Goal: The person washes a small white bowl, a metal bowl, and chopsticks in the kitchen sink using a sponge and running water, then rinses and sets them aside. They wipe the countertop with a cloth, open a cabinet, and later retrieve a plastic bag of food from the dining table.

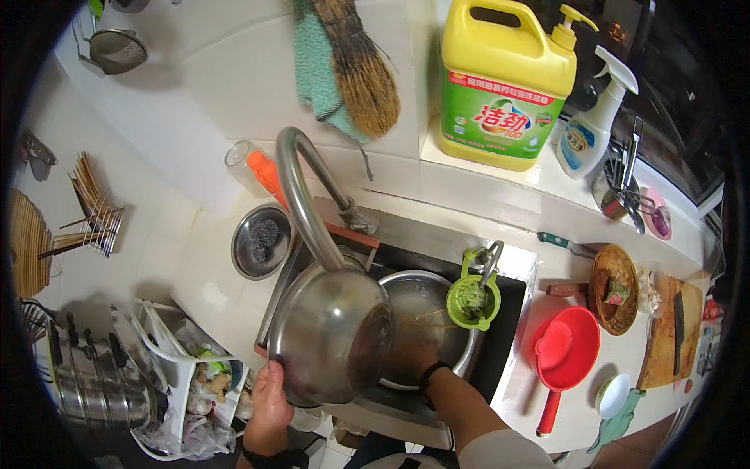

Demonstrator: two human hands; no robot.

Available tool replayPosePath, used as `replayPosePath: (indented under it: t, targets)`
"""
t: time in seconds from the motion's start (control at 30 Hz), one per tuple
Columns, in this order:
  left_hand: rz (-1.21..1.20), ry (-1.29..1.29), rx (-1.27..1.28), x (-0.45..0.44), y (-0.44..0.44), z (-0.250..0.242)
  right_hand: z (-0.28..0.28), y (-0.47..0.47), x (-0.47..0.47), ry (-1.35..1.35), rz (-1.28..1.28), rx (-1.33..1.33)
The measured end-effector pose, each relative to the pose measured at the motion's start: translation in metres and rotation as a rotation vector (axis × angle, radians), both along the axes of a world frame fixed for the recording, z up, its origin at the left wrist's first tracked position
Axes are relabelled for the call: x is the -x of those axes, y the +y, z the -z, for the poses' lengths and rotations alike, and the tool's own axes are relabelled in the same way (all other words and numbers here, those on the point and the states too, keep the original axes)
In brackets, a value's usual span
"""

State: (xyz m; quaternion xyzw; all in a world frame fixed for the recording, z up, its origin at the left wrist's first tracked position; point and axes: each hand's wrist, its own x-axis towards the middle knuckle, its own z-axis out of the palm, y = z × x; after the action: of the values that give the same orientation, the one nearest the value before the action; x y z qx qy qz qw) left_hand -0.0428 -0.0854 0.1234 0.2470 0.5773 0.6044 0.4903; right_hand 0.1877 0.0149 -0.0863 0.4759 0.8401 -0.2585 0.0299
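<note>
My left hand (pixel 270 398) grips the rim of a large stainless-steel bowl (pixel 319 334), which is tilted over the sink below the curved faucet (pixel 296 193). At the bowl's right side, over a second metal basin (pixel 430 293) standing in the sink, is my right hand (pixel 413 352). It is blurred, and its fingers are too unclear to tell whether they hold anything. A dark band circles the right wrist. A green strainer (pixel 473 302) hangs by the small tap (pixel 493 261) at the sink's right back. Left of the faucet, a small metal bowl (pixel 240 249) holds a steel-wool scrubber (pixel 263 237).
Right of the sink lie a red plastic ladle (pixel 568 352), a wicker basket (pixel 627 293), a knife (pixel 565 243), a white bowl (pixel 614 396) and a cutting board (pixel 659 363). A yellow detergent jug (pixel 507 53) and a spray bottle (pixel 589 138) stand on the ledge. A white rack (pixel 181 375) is at left.
</note>
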Motion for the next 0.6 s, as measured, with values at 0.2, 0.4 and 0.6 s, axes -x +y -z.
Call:
replayPosePath:
  t: [0.2, 0.4, 0.6]
  targets:
    - [0.195, 0.088, 0.066, -0.009, 0.023, 0.021, -0.009, 0.008, -0.049, -0.080, 0.203, 0.173]
    - [0.123, -0.066, 0.054, -0.030, 0.043, 0.027, -0.134, -0.005, -0.055, 0.460, 0.522, -0.299]
    - [0.192, -0.081, 0.176, -0.044, 0.053, 0.049, -0.216, -0.013, -0.021, 0.681, 0.288, -0.431]
